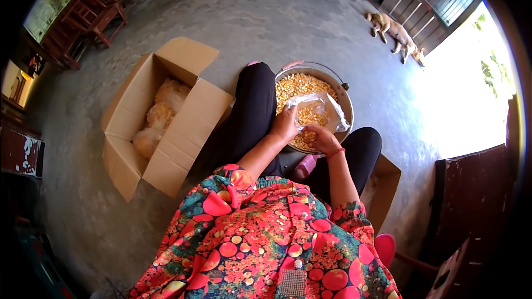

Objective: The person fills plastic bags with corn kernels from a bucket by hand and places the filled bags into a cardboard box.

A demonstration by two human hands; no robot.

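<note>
A round metal pot (347, 105) full of yellow corn kernels (302, 84) stands on the floor between my knees. Over it I hold a clear plastic bag (330, 112), its mouth spread, with kernels visible in or through it. My left hand (285, 125) is closed on the bag's left edge. Lower down, my right hand (323, 139) has its fingers bent together at the bag's bottom edge, above the kernels; its fingertips are partly hidden, and what they hold is too small to make out.
On the left, an open cardboard box (191, 127) holds several filled clear bags (160, 113). Another box (383, 188) is beside my right knee. A dog (396, 33) lies near the doorway. Wooden chairs (105, 19) line the upper left.
</note>
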